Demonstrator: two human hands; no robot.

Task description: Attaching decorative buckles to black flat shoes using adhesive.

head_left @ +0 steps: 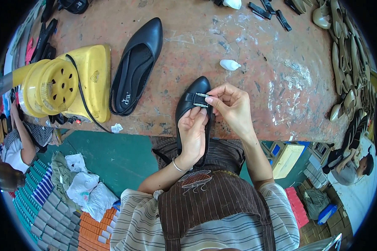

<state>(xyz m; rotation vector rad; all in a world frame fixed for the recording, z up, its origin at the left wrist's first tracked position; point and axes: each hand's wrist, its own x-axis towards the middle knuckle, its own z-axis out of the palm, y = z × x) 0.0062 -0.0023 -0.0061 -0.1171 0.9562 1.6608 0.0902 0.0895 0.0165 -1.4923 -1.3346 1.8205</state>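
Open tabletop (pixel 272 98) rightward, hands (pixel 233 106) on black shoe (pixel 199 85) overhanging edge

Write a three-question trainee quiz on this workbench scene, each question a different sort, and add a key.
1. Open: What does the right hand pinch on the nearer black shoe?

2. Multiple choice: What lies on the table just beyond the right hand?
A) scissors
B) a small white bottle
C) a hammer

3. True or false: The farther black shoe, beside the yellow device, has its toe toward the table's near edge.

Key:
1. The edge of the black ornament with sparkling trim.
2. B.
3. False; its toe points away from that edge.
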